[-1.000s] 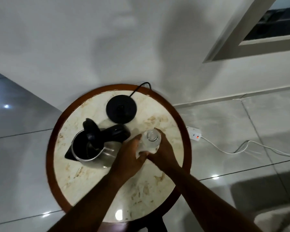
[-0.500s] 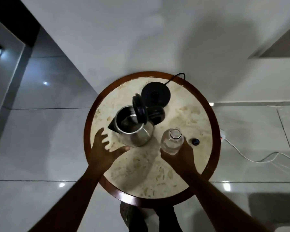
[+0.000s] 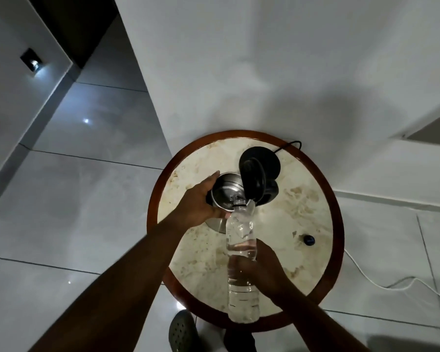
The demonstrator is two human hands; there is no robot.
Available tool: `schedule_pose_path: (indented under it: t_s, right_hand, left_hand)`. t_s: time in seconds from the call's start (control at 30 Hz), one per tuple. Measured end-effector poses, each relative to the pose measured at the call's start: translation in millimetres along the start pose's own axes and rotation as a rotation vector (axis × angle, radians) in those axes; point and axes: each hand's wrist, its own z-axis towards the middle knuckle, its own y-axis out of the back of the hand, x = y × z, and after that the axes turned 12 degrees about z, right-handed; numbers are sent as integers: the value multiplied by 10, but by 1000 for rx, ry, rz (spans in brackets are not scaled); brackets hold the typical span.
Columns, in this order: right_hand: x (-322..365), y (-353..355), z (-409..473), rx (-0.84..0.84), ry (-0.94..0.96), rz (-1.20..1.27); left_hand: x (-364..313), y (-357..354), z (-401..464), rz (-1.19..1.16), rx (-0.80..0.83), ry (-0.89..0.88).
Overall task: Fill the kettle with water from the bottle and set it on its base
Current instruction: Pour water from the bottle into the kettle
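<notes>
Pouring is under way: the right hand [image 3: 261, 271] wraps its fingers around the middle of the clear plastic water bottle [image 3: 241, 265], tipping it so the open neck sits just over the near rim of the stainless steel kettle [image 3: 226, 193]. The left hand [image 3: 201, 199] cups the kettle's near-left side, fingers curled along the rim and pressed to the wall, steadying it on the round marble-topped table [image 3: 302, 199]. The kettle's black lid [image 3: 253, 180] stands hinged open behind the mouth, and the black power base [image 3: 271, 160] sits just beyond, partly hidden by that lid, with the kettle not yet on it. The small dark bottle cap [image 3: 308, 240] lies apart on the right of the tabletop. The main risk, as I judge it, is spillage: the neck meets the very edge of the opening, so a gulp of air or a squeeze of the thin plastic could throw water down the outside wall. Water running toward the base would be hazardous. The upright lid could also drop onto the neck.
</notes>
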Motion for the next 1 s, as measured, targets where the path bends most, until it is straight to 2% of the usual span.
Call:
schedule_pose_path:
  t_s: [0.13,0.3,0.6,1.0]
  right_hand:
    - [258,-17,-75,149,27,-52]
    - [369,-46,-86,194,7,-40]
    - [379,0,-65,177,-15,-3]
    - [444,57,-22,188,-28,-83]
  left_hand:
    - [0,35,9,8,31,6]
    - [25,32,20,10,38,21]
    - [61,20,52,10,42,7]
    - [85,9,66,-18,45,14]
